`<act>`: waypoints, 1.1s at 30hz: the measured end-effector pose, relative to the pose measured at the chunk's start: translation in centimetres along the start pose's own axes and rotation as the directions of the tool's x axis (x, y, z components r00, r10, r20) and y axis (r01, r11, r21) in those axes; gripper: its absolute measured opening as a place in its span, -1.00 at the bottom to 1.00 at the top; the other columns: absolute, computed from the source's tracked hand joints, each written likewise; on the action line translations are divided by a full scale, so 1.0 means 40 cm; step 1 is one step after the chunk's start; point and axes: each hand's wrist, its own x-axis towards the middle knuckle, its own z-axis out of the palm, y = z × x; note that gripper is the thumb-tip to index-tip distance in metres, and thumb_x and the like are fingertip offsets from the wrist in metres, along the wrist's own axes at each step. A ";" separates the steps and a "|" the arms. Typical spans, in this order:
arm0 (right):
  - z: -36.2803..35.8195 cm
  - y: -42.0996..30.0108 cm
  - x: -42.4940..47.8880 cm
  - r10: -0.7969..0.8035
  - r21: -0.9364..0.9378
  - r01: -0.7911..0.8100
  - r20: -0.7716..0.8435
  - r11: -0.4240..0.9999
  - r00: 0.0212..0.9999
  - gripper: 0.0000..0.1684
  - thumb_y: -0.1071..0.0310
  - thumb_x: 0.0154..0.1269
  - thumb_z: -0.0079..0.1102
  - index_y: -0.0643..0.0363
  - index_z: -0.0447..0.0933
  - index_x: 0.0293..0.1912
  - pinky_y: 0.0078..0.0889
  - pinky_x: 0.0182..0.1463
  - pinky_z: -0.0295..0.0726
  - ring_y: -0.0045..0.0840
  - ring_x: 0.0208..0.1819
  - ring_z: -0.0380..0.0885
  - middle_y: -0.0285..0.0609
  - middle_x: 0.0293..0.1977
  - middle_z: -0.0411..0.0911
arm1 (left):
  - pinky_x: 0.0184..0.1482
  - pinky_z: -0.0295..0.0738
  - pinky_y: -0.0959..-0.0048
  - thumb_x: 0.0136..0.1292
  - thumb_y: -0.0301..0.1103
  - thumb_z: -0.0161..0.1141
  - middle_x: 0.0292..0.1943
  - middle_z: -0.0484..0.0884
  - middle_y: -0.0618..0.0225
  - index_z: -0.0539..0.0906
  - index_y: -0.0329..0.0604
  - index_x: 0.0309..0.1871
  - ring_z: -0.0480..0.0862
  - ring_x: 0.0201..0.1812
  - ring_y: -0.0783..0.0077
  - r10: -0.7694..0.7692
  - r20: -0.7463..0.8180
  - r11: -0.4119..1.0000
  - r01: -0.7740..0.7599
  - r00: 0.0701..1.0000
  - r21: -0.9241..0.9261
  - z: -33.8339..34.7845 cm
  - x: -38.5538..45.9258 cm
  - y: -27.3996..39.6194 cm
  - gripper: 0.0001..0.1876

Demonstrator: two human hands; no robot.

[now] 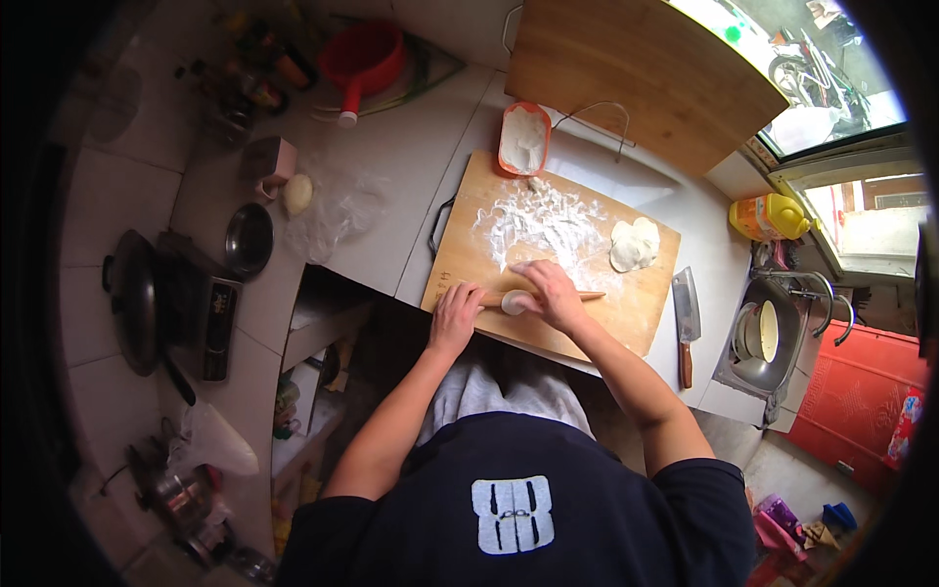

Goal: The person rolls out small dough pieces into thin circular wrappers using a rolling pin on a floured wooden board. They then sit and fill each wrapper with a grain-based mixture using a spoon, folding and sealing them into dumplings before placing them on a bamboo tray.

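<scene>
My left hand [453,315] curls over the left end of a wooden rolling pin [593,296] near the front edge of a wooden cutting board [638,323]. My right hand [552,292] lies across the pin, fingers stretched forward over the floury board and thumb against a small dough disc [512,302]. What its palm grips is hidden. The pin's tapered right tip sticks out past this hand. Loose flour [546,224] covers the board's middle. Several flattened dough rounds [634,244] overlap on its right side. By the back edge stands an orange tub of flour [524,139].
A cleaver [687,315] lies right of the board, before a sink [788,312] holding bowls. To the left are a plastic bag [341,220], a dough ball [298,194], a dark metal bowl [249,238] and a wok [136,301]. A red ladle [363,59] stands behind.
</scene>
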 end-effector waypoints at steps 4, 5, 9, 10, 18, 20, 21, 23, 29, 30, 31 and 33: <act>0.007 -0.025 -0.015 -0.274 -0.113 0.275 0.028 0.955 0.961 -0.33 0.17 0.01 0.39 0.04 0.47 0.16 -0.23 0.20 0.40 -0.30 0.11 0.45 -0.17 0.02 0.51 | 0.04 0.45 0.22 0.14 -0.41 0.28 -0.11 0.53 0.28 0.56 -0.12 -0.04 0.55 -0.01 0.18 -0.018 0.063 0.999 0.020 0.998 -0.030 -0.013 0.034 -0.004 -0.70; 0.013 -0.022 -0.021 -0.313 -0.170 0.314 0.033 0.934 0.949 -0.32 0.17 -0.01 0.40 0.03 0.47 0.16 -0.23 0.19 0.40 -0.30 0.10 0.45 -0.17 0.01 0.51 | 0.04 0.45 0.21 0.15 -0.41 0.28 -0.12 0.53 0.27 0.56 -0.13 -0.05 0.55 -0.01 0.16 -0.023 0.084 0.999 0.026 0.996 -0.031 -0.013 0.039 -0.007 -0.72; 0.055 0.018 -0.023 -0.231 -0.153 0.216 -0.089 0.964 0.969 -0.38 0.28 -0.04 0.43 0.06 0.52 0.09 -0.30 0.05 0.50 -0.31 -0.06 0.52 -0.20 -0.12 0.54 | 0.04 0.44 0.17 0.15 -0.44 0.27 -0.13 0.53 0.19 0.56 -0.17 -0.07 0.54 -0.01 0.06 -0.021 0.157 0.990 0.043 0.987 -0.136 -0.006 0.057 -0.006 -0.73; 0.056 0.018 -0.023 -0.163 -0.062 0.157 -0.106 0.986 0.981 -0.43 0.31 -0.03 0.43 0.07 0.54 0.06 -0.31 0.00 0.51 -0.31 -0.10 0.53 -0.20 -0.16 0.54 | 0.03 0.43 0.16 0.15 -0.44 0.27 -0.13 0.53 0.17 0.56 -0.18 -0.07 0.54 -0.01 0.05 -0.022 0.174 0.988 0.048 0.985 -0.146 -0.010 0.060 -0.004 -0.73; 0.001 0.018 -0.043 0.312 0.351 -0.245 -0.148 0.904 0.938 -0.78 0.43 0.10 0.38 0.11 0.67 -0.19 -0.40 -0.18 0.58 -0.42 -0.23 0.59 -0.20 -0.31 0.62 | 0.05 0.43 0.17 0.16 -0.39 0.28 -0.15 0.53 0.21 0.57 -0.15 -0.08 0.54 -0.01 0.09 0.028 0.215 0.992 0.000 0.976 -0.130 -0.025 0.090 0.007 -0.74; -0.047 0.042 -0.063 0.408 0.383 -0.310 -0.207 0.870 0.889 -0.86 0.45 0.16 0.35 0.10 0.68 -0.22 -0.48 -0.23 0.61 -0.54 -0.27 0.62 -0.24 -0.32 0.66 | 0.06 0.42 0.17 0.15 -0.39 0.28 -0.15 0.53 0.21 0.56 -0.14 -0.08 0.54 -0.01 0.09 0.046 0.198 0.992 -0.022 0.979 -0.122 -0.026 0.090 0.006 -0.74; -0.084 0.065 -0.075 0.477 0.409 -0.352 -0.262 0.842 0.839 -0.81 0.49 0.12 0.36 0.10 0.68 -0.21 -0.52 -0.23 0.60 -0.58 -0.30 0.62 -0.28 -0.35 0.67 | 0.05 0.42 0.18 0.15 -0.40 0.28 -0.15 0.53 0.22 0.56 -0.14 -0.09 0.54 -0.01 0.09 0.049 0.195 0.992 -0.025 0.980 -0.125 -0.025 0.092 0.007 -0.74; -0.166 0.115 -0.095 0.393 0.249 -0.307 -0.480 0.918 0.784 -0.86 0.56 0.12 0.34 0.14 0.65 -0.29 -0.56 -0.34 0.55 -0.62 -0.31 0.60 -0.29 -0.35 0.66 | 0.05 0.42 0.19 0.15 -0.40 0.29 -0.16 0.53 0.23 0.56 -0.15 -0.09 0.54 -0.01 0.11 0.046 0.192 0.992 -0.022 0.980 -0.127 -0.022 0.087 0.003 -0.75; -0.217 0.204 -0.102 0.159 -0.326 -0.344 -0.480 0.881 0.862 -0.75 0.30 -0.01 0.46 0.05 0.66 -0.26 -0.28 -0.03 0.51 -0.35 -0.11 0.54 -0.25 -0.28 0.61 | 0.04 0.43 0.21 0.14 -0.40 0.30 -0.15 0.54 0.24 0.57 -0.15 -0.09 0.55 -0.03 0.14 0.060 0.183 0.994 -0.042 0.981 -0.101 -0.022 0.062 -0.009 -0.74; -0.179 0.218 -0.077 0.272 -0.209 -0.408 -0.476 0.889 0.836 -0.67 0.26 -0.04 0.49 0.05 0.67 -0.21 -0.24 0.01 0.50 -0.29 -0.08 0.53 -0.20 -0.24 0.61 | 0.04 0.44 0.21 0.13 -0.40 0.30 -0.15 0.54 0.24 0.57 -0.15 -0.09 0.55 -0.03 0.15 0.063 0.176 0.994 -0.046 0.982 -0.100 -0.019 0.061 -0.006 -0.73; -0.157 0.212 -0.022 0.294 -0.190 -0.408 -0.442 0.893 0.848 -0.67 0.25 -0.01 0.47 0.05 0.66 -0.19 -0.24 0.01 0.50 -0.28 -0.08 0.53 -0.18 -0.25 0.61 | 0.03 0.44 0.22 0.13 -0.40 0.30 -0.16 0.54 0.25 0.57 -0.15 -0.09 0.55 -0.03 0.15 0.058 0.171 0.995 -0.043 0.984 -0.091 -0.024 0.053 -0.006 -0.73; -0.117 0.191 0.115 0.283 -0.113 -0.378 -0.481 0.919 0.830 -0.69 0.27 0.06 0.42 0.12 0.65 -0.16 -0.22 0.01 0.51 -0.21 -0.09 0.53 -0.11 -0.24 0.61 | 0.02 0.44 0.22 0.12 -0.40 0.30 -0.16 0.54 0.26 0.57 -0.15 -0.10 0.56 -0.04 0.16 0.062 0.163 0.994 -0.046 0.985 -0.097 -0.028 0.043 -0.002 -0.73</act>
